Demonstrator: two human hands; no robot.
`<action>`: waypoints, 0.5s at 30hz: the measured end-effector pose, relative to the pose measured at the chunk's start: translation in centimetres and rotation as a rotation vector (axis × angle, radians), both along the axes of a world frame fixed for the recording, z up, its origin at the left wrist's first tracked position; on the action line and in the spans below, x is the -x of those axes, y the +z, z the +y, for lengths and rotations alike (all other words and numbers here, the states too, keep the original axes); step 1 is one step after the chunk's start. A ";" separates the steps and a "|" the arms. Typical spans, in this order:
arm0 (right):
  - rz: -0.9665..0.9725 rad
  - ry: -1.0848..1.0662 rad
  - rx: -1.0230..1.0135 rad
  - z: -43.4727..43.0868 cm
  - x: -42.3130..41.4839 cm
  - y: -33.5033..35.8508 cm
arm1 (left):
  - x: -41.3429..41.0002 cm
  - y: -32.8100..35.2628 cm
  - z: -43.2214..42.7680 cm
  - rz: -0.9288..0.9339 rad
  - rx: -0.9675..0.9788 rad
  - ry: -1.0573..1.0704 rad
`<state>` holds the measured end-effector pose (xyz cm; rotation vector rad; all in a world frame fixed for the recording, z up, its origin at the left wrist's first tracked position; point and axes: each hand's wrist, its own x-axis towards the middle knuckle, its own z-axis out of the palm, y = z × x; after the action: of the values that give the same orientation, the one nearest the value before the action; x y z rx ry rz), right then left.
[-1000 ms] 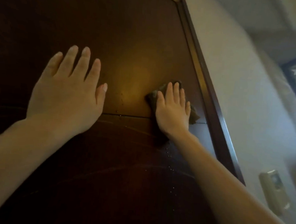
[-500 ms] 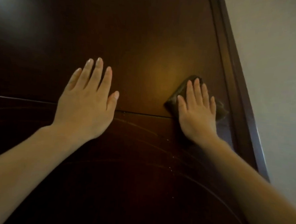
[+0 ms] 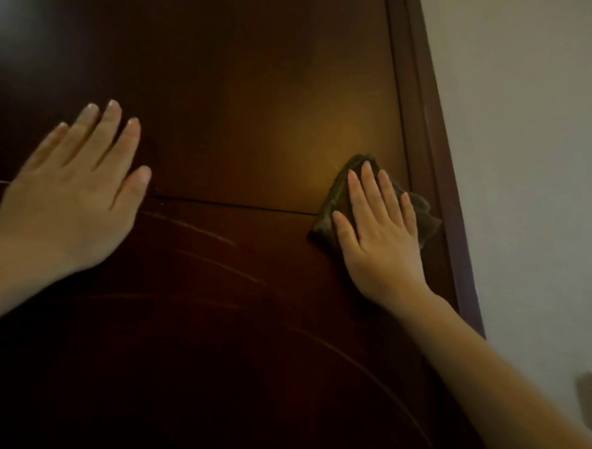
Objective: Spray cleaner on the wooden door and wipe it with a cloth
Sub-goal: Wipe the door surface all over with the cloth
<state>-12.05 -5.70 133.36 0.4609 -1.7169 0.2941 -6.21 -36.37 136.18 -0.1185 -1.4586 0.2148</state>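
Head view: our right hand (image 3: 379,235) presses the cloth (image 3: 333,202) flat against the wooden door (image 3: 243,84).
The bunched cloth lies under straight fingers (image 3: 367,183) near the door's right edge, just beside the frame (image 3: 436,197). Our left hand (image 3: 73,192) rests flat on the door, fingers straight, well apart from the right. Faint curved streaks (image 3: 217,265) cross the lower panel; a pale wall (image 3: 530,168) lies beyond the frame.

1. Wooden door (image 3: 247,84): dark brown, glossy, upright. A thin horizontal seam crosses its middle, with faint curved wipe streaks below.
2. Cloth (image 3: 335,195): dark olive, crumpled, flat against the door near its right edge, straddling the seam, under the right hand (image 3: 379,235).
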 end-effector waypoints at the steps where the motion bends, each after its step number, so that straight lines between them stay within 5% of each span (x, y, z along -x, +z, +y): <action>1: 0.008 -0.002 -0.005 0.1 0.0 -1.1 | 0.1 0.0 0.0 0.008 -0.004 -0.001; 7: 0.070 -0.015 -0.165 1.1 0.2 -3.1 | -0.2 -0.4 0.3 0.004 -0.003 -0.008; 12: 0.011 -0.020 0.003 0.2 0.1 -1.5 | -0.7 -0.8 0.7 0.001 0.004 0.000; 15: 0.103 -0.034 -0.065 -1.8 -0.6 -5.4 | -1.0 -1.0 1.0 -0.005 -0.001 -0.005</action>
<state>-11.49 -7.48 127.93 0.4862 -1.6354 0.1876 -5.24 -35.38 135.14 -0.1219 -1.4629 0.2103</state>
